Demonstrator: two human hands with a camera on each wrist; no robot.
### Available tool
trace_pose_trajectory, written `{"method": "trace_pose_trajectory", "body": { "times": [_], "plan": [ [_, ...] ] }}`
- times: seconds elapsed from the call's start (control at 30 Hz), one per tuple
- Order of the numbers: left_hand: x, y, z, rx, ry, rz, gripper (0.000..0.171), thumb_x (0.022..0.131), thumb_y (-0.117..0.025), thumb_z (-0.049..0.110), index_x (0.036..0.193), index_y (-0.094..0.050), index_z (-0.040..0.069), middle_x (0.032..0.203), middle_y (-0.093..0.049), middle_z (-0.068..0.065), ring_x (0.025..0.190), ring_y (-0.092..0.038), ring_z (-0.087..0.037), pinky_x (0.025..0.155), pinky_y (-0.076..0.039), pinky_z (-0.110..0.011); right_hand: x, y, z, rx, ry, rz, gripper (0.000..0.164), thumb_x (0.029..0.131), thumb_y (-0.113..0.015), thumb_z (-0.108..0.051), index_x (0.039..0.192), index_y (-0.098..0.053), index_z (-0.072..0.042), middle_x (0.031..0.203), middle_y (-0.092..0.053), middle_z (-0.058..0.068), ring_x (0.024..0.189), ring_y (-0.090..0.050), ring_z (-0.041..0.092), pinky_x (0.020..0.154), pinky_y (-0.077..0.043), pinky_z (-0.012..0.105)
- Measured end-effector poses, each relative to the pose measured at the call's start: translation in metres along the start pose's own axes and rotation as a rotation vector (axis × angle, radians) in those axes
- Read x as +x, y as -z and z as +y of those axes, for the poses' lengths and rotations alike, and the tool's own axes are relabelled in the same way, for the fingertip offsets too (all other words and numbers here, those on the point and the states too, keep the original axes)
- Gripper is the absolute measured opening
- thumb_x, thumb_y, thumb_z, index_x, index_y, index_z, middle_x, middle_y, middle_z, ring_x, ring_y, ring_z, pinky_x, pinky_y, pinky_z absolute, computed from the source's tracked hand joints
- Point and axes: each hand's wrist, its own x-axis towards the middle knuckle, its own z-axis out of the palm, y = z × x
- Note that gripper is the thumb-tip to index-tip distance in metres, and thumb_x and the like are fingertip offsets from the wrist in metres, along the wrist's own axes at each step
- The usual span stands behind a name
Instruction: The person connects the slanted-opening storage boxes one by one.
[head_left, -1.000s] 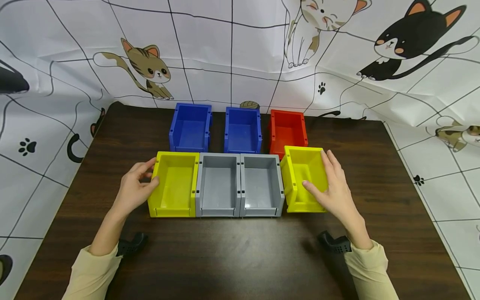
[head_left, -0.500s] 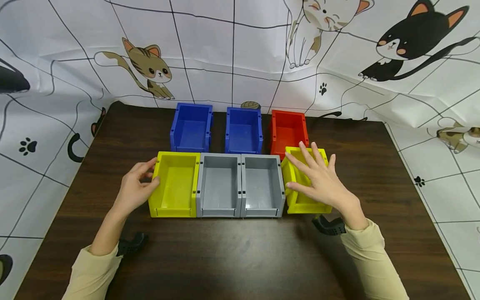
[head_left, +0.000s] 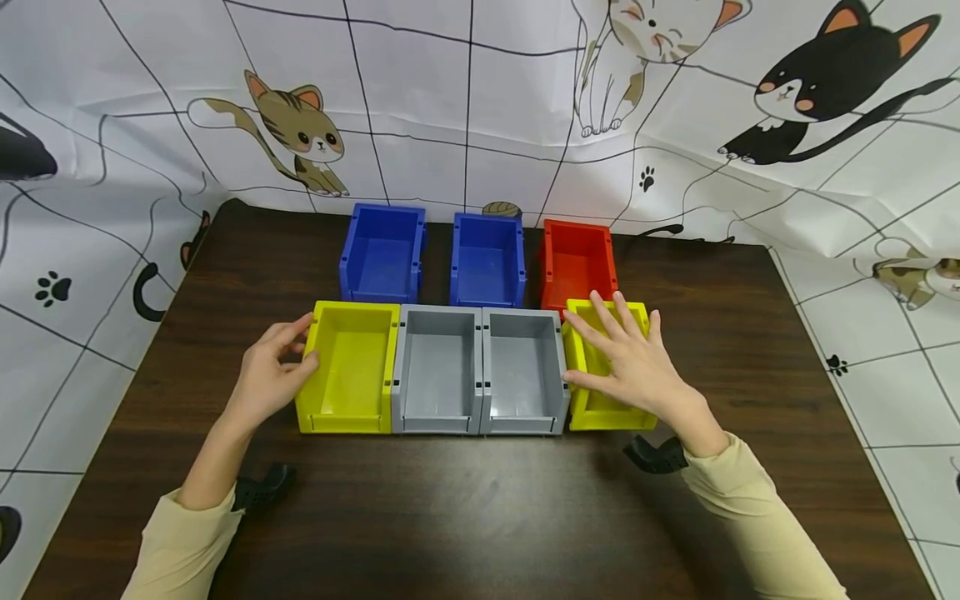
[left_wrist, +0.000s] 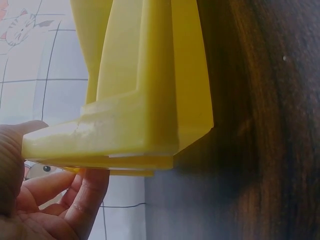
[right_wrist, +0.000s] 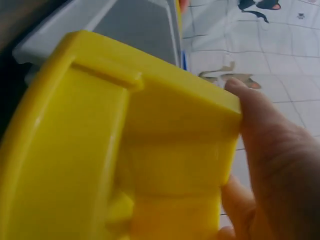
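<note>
Four open bins stand side by side in the near row. My left hand is at the outer side of the left yellow bin; in the left wrist view its thumb and fingers lie on either side of that bin's wall, pinching it. Over the right yellow bin my right hand spreads its fingers wide, covering much of the opening. In the right wrist view, the thumb lies along this bin's rim. Between the yellow bins sit two grey bins, the left one and the right one, touching each other.
Behind the row stand a left blue bin, a second blue bin and a red bin. All are on a dark wooden table. A white cat-print cloth hangs at the back and sides.
My right hand has moved left from the right yellow bin's outer side to over its top, fingers now spread. That bin has shifted slightly toward me. My left hand stays in place.
</note>
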Motion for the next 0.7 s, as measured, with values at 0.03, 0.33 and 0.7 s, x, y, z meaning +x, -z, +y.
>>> {"method": "trace_pose_trajectory", "body": {
  "times": [0.03,0.33,0.7],
  "plan": [
    [0.0,0.0,0.0,-0.002,0.0,0.0,0.052,0.083,-0.058,-0.007,0.134,-0.044,-0.01,0.111,-0.051,-0.023,0.086,-0.047,-0.026,0.059,-0.042,-0.005,0.0,-0.001,0.0,-0.004,0.0,0.002,0.081,0.083,-0.054,-0.061,0.15,-0.021,-0.03,0.157,-0.007,0.011,0.141,-0.001,0.039,0.1,0.006,0.07],
    [0.0,-0.001,-0.001,0.013,0.003,0.004,0.052,0.083,-0.058,-0.007,0.133,-0.044,-0.01,0.111,-0.051,-0.023,0.086,-0.047,-0.026,0.059,-0.042,-0.004,0.002,-0.008,0.0,-0.04,0.008,0.031,0.08,0.081,-0.056,-0.06,0.149,-0.025,-0.03,0.156,-0.012,0.012,0.14,-0.01,0.04,0.1,0.002,0.071],
    [-0.001,-0.002,0.0,0.026,0.008,0.001,0.052,0.083,-0.057,-0.006,0.133,-0.045,-0.01,0.112,-0.051,-0.023,0.085,-0.046,-0.022,0.059,-0.043,-0.005,0.003,-0.017,-0.001,-0.048,-0.025,0.043,0.081,0.079,-0.059,-0.06,0.148,-0.029,-0.03,0.155,-0.015,0.011,0.139,-0.013,0.039,0.1,-0.002,0.071]
  ]
}}
